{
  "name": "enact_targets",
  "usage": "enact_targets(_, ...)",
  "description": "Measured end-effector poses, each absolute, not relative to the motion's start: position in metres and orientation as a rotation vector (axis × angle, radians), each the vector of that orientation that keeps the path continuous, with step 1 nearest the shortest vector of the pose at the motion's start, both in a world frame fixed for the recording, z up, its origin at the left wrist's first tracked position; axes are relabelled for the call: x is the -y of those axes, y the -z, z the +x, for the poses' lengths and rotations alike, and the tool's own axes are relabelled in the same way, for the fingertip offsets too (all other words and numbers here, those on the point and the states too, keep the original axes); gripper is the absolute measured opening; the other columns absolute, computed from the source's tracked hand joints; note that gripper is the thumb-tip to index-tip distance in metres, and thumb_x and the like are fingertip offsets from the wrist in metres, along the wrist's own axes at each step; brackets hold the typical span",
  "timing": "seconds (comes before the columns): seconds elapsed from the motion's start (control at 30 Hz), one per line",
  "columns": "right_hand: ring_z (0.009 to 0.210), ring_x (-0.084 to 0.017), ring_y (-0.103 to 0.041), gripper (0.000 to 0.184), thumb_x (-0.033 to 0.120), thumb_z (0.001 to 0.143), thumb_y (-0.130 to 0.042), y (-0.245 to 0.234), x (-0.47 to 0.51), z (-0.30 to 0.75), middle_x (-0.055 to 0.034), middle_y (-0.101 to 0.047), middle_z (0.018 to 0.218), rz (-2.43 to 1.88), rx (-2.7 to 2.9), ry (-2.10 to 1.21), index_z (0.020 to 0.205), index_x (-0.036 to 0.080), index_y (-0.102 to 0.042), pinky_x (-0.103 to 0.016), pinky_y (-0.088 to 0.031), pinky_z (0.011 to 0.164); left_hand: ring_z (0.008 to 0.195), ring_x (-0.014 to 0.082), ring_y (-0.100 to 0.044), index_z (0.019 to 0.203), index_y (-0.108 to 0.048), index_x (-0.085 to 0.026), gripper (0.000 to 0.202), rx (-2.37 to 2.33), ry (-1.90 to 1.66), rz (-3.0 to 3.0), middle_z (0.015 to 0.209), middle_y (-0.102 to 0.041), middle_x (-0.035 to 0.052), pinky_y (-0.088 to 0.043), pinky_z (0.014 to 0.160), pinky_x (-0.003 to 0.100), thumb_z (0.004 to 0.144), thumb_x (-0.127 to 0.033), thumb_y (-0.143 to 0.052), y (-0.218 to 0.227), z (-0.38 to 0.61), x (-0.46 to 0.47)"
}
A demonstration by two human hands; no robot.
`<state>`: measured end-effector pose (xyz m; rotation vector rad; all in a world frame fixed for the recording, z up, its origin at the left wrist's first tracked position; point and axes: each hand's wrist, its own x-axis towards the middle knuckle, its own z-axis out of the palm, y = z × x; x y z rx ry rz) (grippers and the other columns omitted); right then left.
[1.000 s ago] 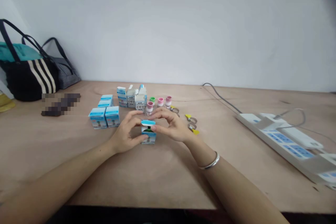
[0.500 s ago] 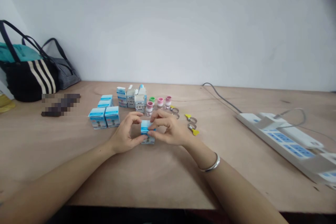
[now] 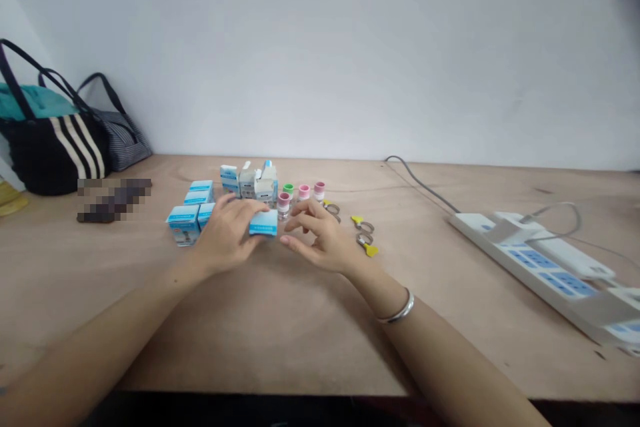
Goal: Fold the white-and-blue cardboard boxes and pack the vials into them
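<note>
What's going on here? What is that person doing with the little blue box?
A person is sitting at a wooden table using their bare hands. Their left hand is on a small blue-and-white box. Their right hand is open beside that box, not touching it, and has a silver bangle on the wrist. Just behind are small clear vials with pink or green caps, and more boxes stand to the left.

No readable print on the box (image 3: 263, 223)
</note>
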<state>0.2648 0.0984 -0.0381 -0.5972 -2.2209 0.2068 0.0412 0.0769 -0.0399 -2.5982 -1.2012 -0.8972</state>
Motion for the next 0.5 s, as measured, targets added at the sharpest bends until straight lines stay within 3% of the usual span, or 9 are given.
enact_targets(0.1, 0.082, -0.015, -0.053, 0.02, 0.037, 0.083, -0.061, 0.039, -0.096, 0.264, -0.0086, -0.049, 0.098, -0.635, 2.277, -0.235, 0.085, 0.018, -0.063, -0.027, -0.05, 0.063, 0.103, 0.0248, -0.059, 0.104, -0.054, -0.022, 0.033, 1.378, 0.975, -2.439, 0.109, -0.065, 0.0048, -0.034, 0.099, 0.042, 0.072, -0.023, -0.059, 0.029, 0.029, -0.087)
enact_targets(0.27, 0.078, -0.013, -0.053, 0.023, 0.04, 0.083, -0.06, 0.039, -0.094, 0.264, -0.0104, -0.047, 0.106, -0.669, 2.327, -0.302, 0.086, 0.017, -0.063, -0.02, -0.046, 0.049, 0.086, 0.0209, -0.061, 0.087, -0.058, -0.023, 0.025, 1.758, 0.969, -2.319, 0.094, -0.067, -0.0008, -0.045, 0.077, 0.03, 0.063, -0.028, -0.062, 0.001, 0.007, -0.115)
enact_targets(0.5, 0.08, -0.014, -0.054, 0.023, 0.04, 0.083, -0.06, 0.038, -0.094, 0.266, -0.0101, -0.048, 0.106, -0.666, 2.368, -0.311, 0.084, 0.017, -0.062, -0.022, -0.05, 0.054, 0.078, 0.02, -0.061, 0.076, -0.057, -0.02, 0.029, 2.082, 0.836, -2.435, 0.081, -0.065, 0.0002, -0.047, 0.067, 0.028, 0.051, -0.033, -0.066, -0.014, -0.02, -0.16)
